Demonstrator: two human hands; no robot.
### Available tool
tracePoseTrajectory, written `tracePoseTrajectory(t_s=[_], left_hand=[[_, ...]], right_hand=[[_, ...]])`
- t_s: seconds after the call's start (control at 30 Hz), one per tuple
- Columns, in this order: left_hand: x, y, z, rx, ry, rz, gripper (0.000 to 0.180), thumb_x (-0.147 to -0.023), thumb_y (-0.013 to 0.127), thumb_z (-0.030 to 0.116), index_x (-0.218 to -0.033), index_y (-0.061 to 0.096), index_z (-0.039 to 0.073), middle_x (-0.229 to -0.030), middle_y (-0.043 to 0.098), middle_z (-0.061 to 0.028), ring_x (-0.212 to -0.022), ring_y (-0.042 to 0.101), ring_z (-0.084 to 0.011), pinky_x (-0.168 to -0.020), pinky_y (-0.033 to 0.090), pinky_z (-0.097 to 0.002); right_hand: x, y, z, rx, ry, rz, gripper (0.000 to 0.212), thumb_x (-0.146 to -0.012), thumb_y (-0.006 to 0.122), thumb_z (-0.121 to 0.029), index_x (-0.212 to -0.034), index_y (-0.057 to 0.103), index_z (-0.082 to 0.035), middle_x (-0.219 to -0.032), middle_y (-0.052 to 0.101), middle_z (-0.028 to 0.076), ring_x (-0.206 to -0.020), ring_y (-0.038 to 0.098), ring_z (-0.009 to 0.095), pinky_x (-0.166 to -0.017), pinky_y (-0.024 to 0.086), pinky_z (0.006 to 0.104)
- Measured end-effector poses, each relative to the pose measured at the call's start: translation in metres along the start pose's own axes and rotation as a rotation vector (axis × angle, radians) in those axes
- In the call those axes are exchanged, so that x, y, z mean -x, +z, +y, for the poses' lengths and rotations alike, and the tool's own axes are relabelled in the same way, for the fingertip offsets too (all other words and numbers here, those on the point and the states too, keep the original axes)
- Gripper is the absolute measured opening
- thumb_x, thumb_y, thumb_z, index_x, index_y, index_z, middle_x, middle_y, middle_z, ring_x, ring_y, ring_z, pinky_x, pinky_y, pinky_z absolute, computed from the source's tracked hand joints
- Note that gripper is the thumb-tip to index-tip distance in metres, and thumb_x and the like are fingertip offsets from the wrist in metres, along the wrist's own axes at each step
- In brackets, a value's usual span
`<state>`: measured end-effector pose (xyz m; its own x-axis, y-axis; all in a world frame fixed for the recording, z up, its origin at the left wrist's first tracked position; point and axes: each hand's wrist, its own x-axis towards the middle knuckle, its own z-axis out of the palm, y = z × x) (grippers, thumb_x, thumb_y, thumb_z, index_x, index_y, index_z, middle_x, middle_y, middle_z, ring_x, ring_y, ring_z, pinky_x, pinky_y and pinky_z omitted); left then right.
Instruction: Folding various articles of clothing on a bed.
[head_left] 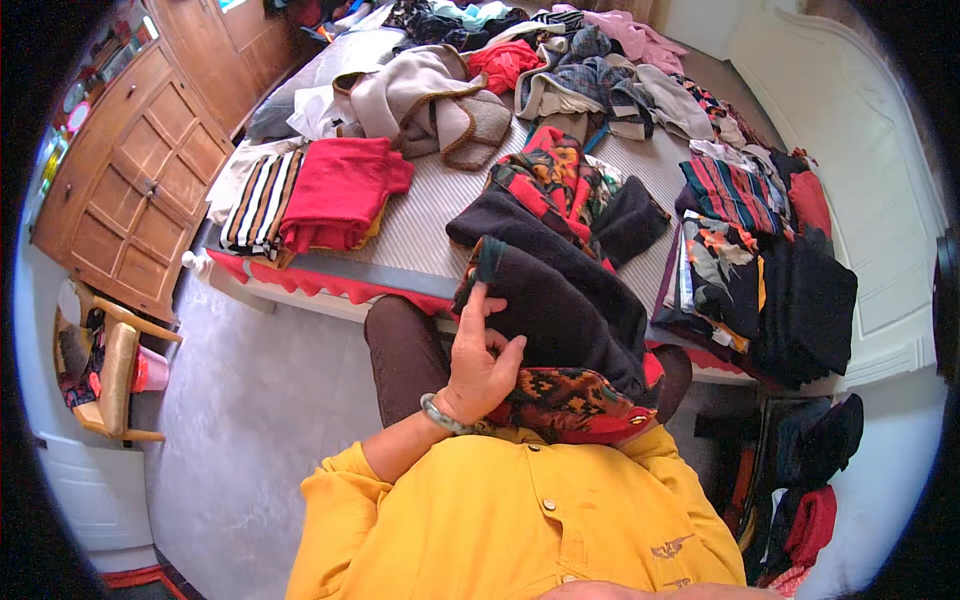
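A garment with a black lining (560, 290) and a red, orange and black patterned outer side (570, 400) lies across my lap, running up onto the bed. One black sleeve (632, 220) of it sticks out to the right. My left hand (480, 360), with a bracelet at the wrist, rests against the garment's left edge. Its index finger is stretched along the dark green trim and the thumb stands apart over the lining. My right hand is hidden; the yellow right sleeve (655, 455) ends behind the patterned cloth.
The striped bed (430, 215) holds folded red clothes (335, 190) and a striped piece (258, 215) at left. Folded stacks, including black cloth (810, 310), are at right. Loose garments, including a beige one (410, 95), heap at the back. A wooden cabinet (140, 185) and chair (118, 375) stand left.
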<state>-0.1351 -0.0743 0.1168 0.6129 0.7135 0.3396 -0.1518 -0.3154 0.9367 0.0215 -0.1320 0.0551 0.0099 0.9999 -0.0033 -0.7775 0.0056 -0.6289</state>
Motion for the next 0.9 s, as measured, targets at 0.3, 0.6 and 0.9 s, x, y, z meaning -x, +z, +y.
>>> tracePoseTrajectory(t_s=[0.3,0.6,0.9], left_hand=[[0.0,-0.008,-0.037,-0.098,0.085,-0.456,0.025,-0.082,0.061,0.012,-0.096,0.049,-0.006,-0.064,0.052,-0.0096,-0.058,0.048,-0.0147,-0.055,0.04,-0.0267],[0.009,-0.035,0.001,-0.101,0.097,-0.525,0.041,-0.082,0.063,0.008,-0.12,0.051,-0.003,-0.11,0.055,-0.0177,-0.097,0.057,-0.0249,-0.08,0.047,-0.0317],[-0.008,-0.051,0.008,-0.141,-0.147,-1.118,0.02,-0.083,0.062,0.017,-0.092,0.057,-0.001,-0.073,0.061,-0.018,-0.065,0.061,-0.0343,-0.056,0.047,-0.0365]], right_hand=[[-0.01,-0.049,0.021,0.061,0.131,-0.054,0.034,-0.09,0.054,-0.014,-0.121,0.048,-0.003,-0.109,0.058,0.012,-0.093,0.058,0.019,-0.086,0.049,0.0313],[-0.014,-0.064,0.024,0.114,0.036,-0.079,0.028,-0.089,0.055,-0.014,-0.115,0.052,-0.005,-0.102,0.058,0.009,-0.092,0.058,0.019,-0.083,0.049,0.029],[-0.03,0.004,-0.004,0.607,-0.164,0.005,0.031,-0.089,0.055,-0.014,-0.118,0.051,-0.004,-0.108,0.058,0.011,-0.097,0.058,0.021,-0.086,0.048,0.0315]])
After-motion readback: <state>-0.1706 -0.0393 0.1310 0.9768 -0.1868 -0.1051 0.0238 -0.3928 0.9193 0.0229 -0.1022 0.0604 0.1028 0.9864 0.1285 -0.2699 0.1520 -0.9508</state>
